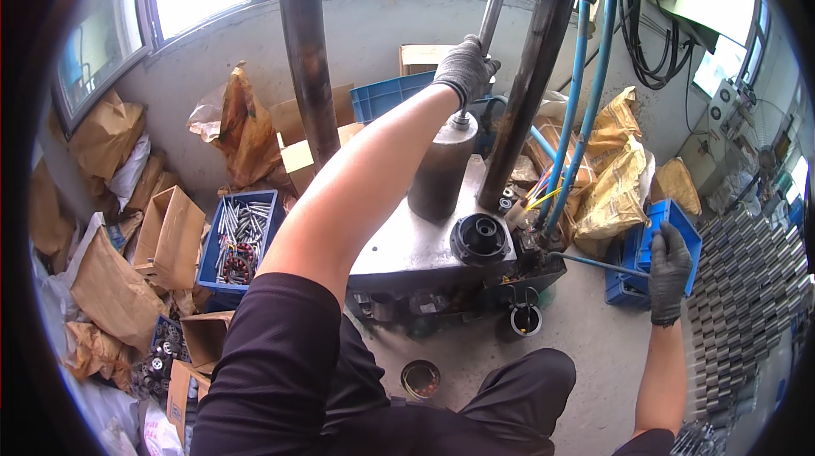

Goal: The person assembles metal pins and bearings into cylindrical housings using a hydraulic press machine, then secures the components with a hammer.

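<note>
My left hand [465,70], in a grey glove, is wrapped round a bare metal rod [493,10] that sticks up above my fist between the press's two dark columns. Beneath that hand, a dark cylinder [443,171] stands upright on the metal press table [399,252], with a narrow metal tip at its top. A round black flanged part [481,238] with a ringed centre lies at the table's front right. Off to the right, my gloved right hand [670,273] is closed on the end of a thin blue lever [604,264] that runs out from the press.
A blue crate [242,239] of metal shafts stands at left among cardboard boxes [170,235] and paper sacks. Blue hoses [586,116] run down the right column. Blue bins [632,256] and stacked metal parts [747,312] are at right; a small bowl [420,379] sits on the floor.
</note>
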A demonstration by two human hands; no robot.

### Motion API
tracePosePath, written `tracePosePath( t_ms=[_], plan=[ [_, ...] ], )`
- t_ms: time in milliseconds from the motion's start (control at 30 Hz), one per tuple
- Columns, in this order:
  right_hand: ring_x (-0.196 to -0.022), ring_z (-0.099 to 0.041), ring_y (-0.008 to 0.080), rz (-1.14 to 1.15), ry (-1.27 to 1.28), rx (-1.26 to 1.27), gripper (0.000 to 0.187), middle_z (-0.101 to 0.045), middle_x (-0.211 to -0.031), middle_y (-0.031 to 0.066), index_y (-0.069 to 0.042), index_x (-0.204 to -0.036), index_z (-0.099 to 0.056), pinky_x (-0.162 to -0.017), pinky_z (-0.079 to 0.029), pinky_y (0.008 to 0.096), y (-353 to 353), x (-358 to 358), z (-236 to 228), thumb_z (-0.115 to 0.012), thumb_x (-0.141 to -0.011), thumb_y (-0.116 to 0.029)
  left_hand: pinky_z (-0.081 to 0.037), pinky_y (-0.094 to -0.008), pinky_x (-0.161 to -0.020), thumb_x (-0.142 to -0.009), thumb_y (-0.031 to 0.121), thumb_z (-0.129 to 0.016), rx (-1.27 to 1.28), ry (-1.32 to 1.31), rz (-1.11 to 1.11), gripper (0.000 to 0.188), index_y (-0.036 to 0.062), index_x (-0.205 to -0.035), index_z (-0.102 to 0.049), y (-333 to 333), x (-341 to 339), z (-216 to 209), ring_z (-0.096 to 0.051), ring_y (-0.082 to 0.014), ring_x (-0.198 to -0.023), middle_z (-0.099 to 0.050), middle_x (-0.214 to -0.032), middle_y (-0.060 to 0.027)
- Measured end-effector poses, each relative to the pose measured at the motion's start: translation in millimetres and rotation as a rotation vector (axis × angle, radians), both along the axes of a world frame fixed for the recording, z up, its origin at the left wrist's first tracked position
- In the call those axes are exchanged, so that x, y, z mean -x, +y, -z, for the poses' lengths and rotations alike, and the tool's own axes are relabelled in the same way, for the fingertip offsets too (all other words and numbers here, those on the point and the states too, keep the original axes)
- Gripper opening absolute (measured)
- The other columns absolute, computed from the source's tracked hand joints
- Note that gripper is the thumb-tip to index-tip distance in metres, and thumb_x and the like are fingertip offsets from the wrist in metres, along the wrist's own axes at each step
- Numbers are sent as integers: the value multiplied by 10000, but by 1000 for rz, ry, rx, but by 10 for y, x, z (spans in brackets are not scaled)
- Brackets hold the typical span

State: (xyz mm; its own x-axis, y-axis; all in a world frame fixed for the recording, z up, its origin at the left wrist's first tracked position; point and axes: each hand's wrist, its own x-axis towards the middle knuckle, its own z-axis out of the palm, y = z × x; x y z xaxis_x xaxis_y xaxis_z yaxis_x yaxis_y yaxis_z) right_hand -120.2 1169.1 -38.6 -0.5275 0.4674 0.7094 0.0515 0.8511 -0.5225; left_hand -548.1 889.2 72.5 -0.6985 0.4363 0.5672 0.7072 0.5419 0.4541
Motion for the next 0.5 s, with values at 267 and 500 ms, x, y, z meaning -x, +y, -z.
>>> tracePosePath(
  t_ms=[267,500],
  plan=[
    [-820,-660,134,-89,-260,-52,448,-729,-1080,111,-25,-1430,-607,-752,-564,306,-559,-90,-61,-651,-985,2,-672,-384,-759,-952,224,-788,-387,-202,125,399,-17,-1136,-529,-136,377,214,-736,-243,-894,-706,-916,-140],
    [-713,-688,159,-53,-423,39,450,-741,-1049,156,-12,-1410,-616,-668,-578,328,-746,-190,-167,-669,-964,-10,-608,-405,-803,-965,286,-772,-108,-35,18,431,-12,-1176,-543,-40,-47,98,-739,-300,-861,-715,-923,-170]
  ],
)
